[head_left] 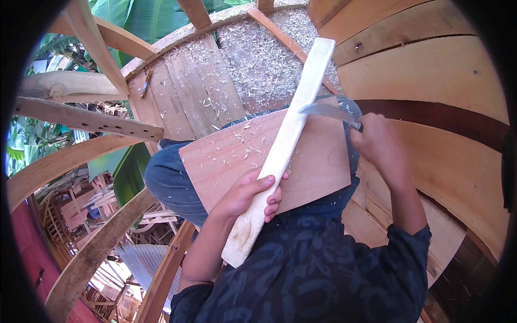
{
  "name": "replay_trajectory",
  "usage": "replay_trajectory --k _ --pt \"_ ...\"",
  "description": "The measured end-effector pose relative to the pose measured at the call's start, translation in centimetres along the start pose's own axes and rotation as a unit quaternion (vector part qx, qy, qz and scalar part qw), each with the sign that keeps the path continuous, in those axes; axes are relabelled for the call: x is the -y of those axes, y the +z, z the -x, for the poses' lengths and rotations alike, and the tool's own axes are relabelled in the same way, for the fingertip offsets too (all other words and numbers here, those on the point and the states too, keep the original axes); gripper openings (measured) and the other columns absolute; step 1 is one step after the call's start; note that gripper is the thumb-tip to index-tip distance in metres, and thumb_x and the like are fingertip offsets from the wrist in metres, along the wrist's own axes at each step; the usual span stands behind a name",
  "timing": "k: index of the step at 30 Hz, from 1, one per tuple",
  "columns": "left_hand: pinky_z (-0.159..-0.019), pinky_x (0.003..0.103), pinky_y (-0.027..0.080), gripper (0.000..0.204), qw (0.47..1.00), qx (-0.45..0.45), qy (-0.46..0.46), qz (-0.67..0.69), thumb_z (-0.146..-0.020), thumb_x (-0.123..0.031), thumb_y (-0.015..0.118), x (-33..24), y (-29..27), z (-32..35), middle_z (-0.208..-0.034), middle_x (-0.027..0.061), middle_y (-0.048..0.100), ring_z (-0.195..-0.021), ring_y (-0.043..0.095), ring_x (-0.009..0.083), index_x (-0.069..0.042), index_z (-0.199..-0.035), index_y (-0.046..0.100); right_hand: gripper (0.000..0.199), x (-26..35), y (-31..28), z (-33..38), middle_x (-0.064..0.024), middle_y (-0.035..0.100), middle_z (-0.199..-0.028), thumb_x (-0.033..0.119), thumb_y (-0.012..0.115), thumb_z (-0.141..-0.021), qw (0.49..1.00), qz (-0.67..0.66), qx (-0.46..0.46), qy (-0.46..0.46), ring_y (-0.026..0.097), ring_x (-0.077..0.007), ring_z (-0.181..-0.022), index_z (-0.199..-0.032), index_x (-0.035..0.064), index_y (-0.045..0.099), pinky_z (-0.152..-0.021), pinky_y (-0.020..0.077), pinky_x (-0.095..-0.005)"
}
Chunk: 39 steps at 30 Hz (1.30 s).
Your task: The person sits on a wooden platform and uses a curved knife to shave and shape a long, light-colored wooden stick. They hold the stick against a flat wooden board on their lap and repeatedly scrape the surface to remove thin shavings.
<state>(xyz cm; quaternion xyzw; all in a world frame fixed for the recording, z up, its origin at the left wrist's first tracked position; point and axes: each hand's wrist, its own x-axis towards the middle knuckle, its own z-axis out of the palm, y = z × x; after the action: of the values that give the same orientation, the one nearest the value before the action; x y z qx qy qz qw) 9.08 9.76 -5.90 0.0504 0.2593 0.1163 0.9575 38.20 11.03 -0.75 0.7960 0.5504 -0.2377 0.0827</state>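
Filling the right side is a wall of smooth orange-brown wooden planks, and a flat, reddish-brown, four-sided wooden board sits across a blue-jeaned lap. Slanting over that is the long, whitish, squared wooden strip, far end poking past the board. I'd call the shaving well along: its long face looks pale and mostly flat, but the near end has a rough brownish hollow, so probably some cleanup left. Left hand has its grip clamped around the strip's lower part; right hand, kinda blurry, has its grip closed on the handle of a curved grey metal knife. Blade's over the strip's right edge, can't tell if it's biting. Thin cream wood shavings lie thick beyond the board.
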Motion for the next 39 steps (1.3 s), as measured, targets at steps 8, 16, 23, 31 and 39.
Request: replay_trajectory --k 8,16,23,31,39 --pt "-0.048 0.03 0.048 0.032 1.0 -0.008 -0.008 -0.009 -0.1 -0.025 0.053 -0.2 -0.1 -0.4 -0.069 0.0041 0.049 -0.055 0.053 0.0137 -0.002 -0.122 0.047 0.028 1.8 3.5 0.4 -0.0265 0.065 -0.074 0.023 0.062 -0.078 0.996 0.036 0.038 -0.077 0.067 -0.0419 -0.073 -0.071 -0.0035 0.067 -0.071 0.0544 -0.0492" --pt "-0.042 0.031 0.048 0.036 0.999 -0.025 -0.015 -0.044 -0.098 -0.027 0.056 0.3 0.3 0.4 -0.065 0.0042 0.046 -0.049 0.052 0.0146 -0.001 -0.121 0.048 0.031 -1.6 -0.7 -3.2 -0.0269 0.065 -0.076 0.025 0.064 -0.079 0.995 0.017 -0.015 0.094 0.067 -0.0423 -0.075 -0.07 -0.0049 0.066 -0.071 0.0543 -0.049" --pt "-0.049 0.031 0.05 0.032 0.999 0.001 -0.022 -0.024 -0.1 -0.024 0.053 0.2 -0.2 -0.1 -0.07 0.0042 0.048 -0.055 0.053 0.0141 -0.003 -0.123 0.046 0.029 2.4 2.9 1.9 -0.0259 0.066 -0.077 0.024 0.064 -0.079 0.992 0.049 0.086 -0.081 0.067 -0.0426 -0.076 -0.072 -0.0034 0.067 -0.073 0.0542 -0.0491" --pt "-0.045 0.031 0.048 0.034 0.999 -0.019 -0.03 -0.038 -0.098 -0.024 0.056 0.0 0.4 0.3 -0.067 0.0048 0.047 -0.051 0.052 0.0148 -0.001 -0.122 0.047 0.03 -2.8 -0.1 -5.0 -0.0277 0.066 -0.082 0.024 0.061 -0.082 0.992 0.012 -0.025 0.122 0.067 -0.0425 -0.081 -0.079 -0.0052 0.068 -0.075 0.0536 -0.0489" --pt "-0.048 0.032 0.05 0.032 0.999 0.007 -0.047 -0.009 -0.1 -0.023 0.053 -0.1 -0.2 0.0 -0.07 0.0054 0.051 -0.055 0.054 0.0152 -0.003 -0.123 0.046 0.029 1.7 2.3 0.0 -0.0296 0.064 -0.076 0.022 0.061 -0.079 0.996 0.037 0.053 -0.062 0.066 -0.0456 -0.078 -0.073 -0.0063 0.066 -0.075 0.0533 -0.0509"
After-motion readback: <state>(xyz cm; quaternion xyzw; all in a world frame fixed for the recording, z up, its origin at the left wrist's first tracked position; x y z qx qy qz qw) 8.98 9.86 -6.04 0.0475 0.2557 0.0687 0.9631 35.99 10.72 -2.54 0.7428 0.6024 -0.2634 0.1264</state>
